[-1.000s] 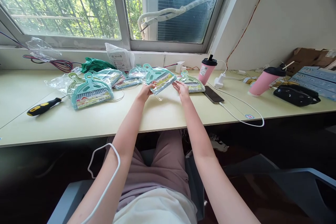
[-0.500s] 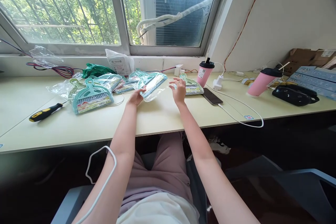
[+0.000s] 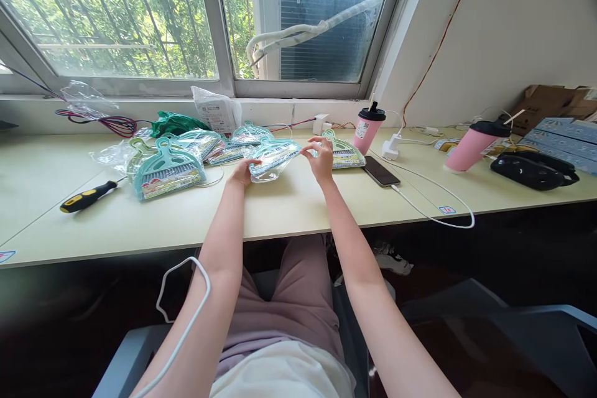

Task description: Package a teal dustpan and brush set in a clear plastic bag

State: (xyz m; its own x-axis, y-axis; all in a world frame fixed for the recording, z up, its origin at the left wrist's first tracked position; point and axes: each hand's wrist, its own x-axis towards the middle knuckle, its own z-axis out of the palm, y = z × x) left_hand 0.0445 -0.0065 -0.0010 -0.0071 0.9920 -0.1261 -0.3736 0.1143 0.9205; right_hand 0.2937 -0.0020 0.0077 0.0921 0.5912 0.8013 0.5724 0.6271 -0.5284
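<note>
A wrapped dustpan-and-brush set (image 3: 275, 158), pale blue-green in clear plastic, is held just above the desk. My left hand (image 3: 242, 172) grips its left end. At its right end my right hand (image 3: 319, 158) pinches the edge of the wrapping between thumb and fingers. Left of my left hand lies another wrapped set (image 3: 168, 172), its brush facing me, with several more wrapped sets behind it. Just beyond my right hand a greener set (image 3: 347, 154) lies on the desk.
A black-and-yellow screwdriver (image 3: 88, 196) lies at the left. To the right are a phone (image 3: 380, 171) on a white cable (image 3: 438, 183), two pink cups (image 3: 366, 130) (image 3: 471, 150), a plug adapter (image 3: 390, 147) and a black case (image 3: 534, 170). Blue boxes (image 3: 559, 143) stand farther right.
My right hand has closed on the right edge of the wrapping, where its fingers were apart before. The held set has tilted flatter. The whole view has shifted slightly.
</note>
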